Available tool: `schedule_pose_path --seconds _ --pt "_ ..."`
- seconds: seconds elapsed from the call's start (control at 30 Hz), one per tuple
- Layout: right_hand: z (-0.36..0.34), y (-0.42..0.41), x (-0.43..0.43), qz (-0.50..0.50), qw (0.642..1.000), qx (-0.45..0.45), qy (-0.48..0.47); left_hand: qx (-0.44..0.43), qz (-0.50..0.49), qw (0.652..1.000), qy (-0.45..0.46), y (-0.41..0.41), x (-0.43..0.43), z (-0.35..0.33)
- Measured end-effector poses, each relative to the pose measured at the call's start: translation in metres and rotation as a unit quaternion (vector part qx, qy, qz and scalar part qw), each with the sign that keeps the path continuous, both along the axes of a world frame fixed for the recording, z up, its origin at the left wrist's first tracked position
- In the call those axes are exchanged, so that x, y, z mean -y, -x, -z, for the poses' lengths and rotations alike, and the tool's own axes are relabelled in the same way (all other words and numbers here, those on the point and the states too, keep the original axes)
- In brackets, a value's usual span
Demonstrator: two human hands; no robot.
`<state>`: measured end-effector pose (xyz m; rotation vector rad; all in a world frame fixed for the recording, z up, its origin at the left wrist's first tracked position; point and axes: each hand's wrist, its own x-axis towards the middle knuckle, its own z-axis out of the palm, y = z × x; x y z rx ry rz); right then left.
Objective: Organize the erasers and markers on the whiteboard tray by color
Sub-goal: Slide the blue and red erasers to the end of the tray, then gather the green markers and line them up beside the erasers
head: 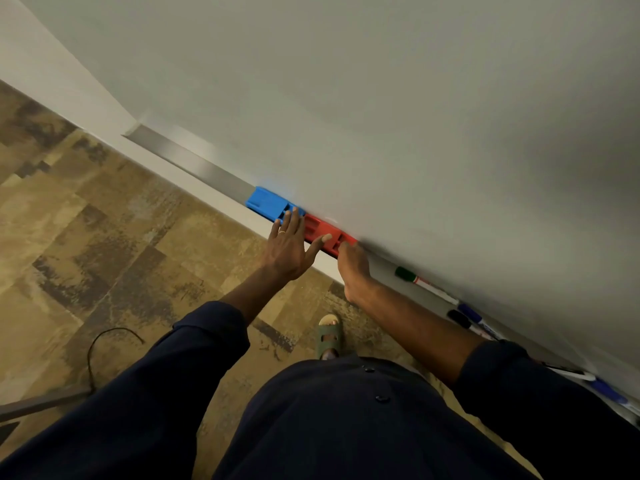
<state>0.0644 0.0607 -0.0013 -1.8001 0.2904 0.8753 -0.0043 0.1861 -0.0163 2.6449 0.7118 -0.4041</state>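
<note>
A blue eraser [266, 201] and a red eraser [320, 230] lie end to end on the metal whiteboard tray [194, 164]. My left hand [289, 245] is spread flat, fingertips on the seam between the two erasers and thumb resting on the red one. My right hand [353, 268] touches the red eraser's right end with its fingertips; its grip is hidden. Farther right on the tray lie a green-capped marker [410, 274], a blue-capped marker [470, 312] and a black-capped marker [459, 318]. Another blue marker [607, 393] lies near the frame's right edge.
The whiteboard [381, 98] fills the upper frame. Below the tray is patterned brown carpet [104, 237] with a black cable [104, 341] on it. My sandalled foot [329, 337] stands close to the wall.
</note>
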Motion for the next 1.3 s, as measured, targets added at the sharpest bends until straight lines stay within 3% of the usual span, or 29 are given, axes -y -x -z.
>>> schedule_pose_path --seconds 0.4,0.57,0.8,0.87,0.9,0.97,1.03,1.2,1.3 --pt "-0.003 0.011 -0.030 0.007 0.999 0.014 -0.032 -0.012 -0.004 1.000 0.017 0.006 -0.026 0.018" --pt "-0.005 0.014 -0.037 0.029 0.998 0.032 -0.036 -0.031 0.074 0.997 -0.007 0.009 -0.031 0.016" --pt "0.006 0.018 -0.018 -0.064 0.988 0.143 0.013 -0.033 0.087 0.995 -0.023 0.013 -0.037 0.023" --pt "0.010 0.016 0.009 -0.128 0.957 0.247 0.077 -0.031 0.083 0.996 -0.024 0.013 -0.037 0.025" --pt "0.013 0.015 0.029 -0.167 0.925 0.323 0.107 -0.029 0.080 0.996 -0.024 0.013 -0.037 0.026" --pt "0.023 0.005 0.075 -0.253 0.826 0.481 0.149 -0.025 0.078 0.996 -0.025 0.013 -0.036 0.026" --pt "0.033 -0.010 0.123 -0.307 0.749 0.557 0.183 -0.021 0.077 0.996 -0.027 0.013 -0.036 0.026" --pt "0.055 -0.029 0.192 -0.354 0.709 0.559 0.244 -0.006 0.075 0.997 -0.028 0.016 -0.033 0.027" --pt "0.055 -0.029 0.193 -0.361 0.711 0.556 0.236 0.001 0.072 0.997 -0.027 0.016 -0.033 0.028"
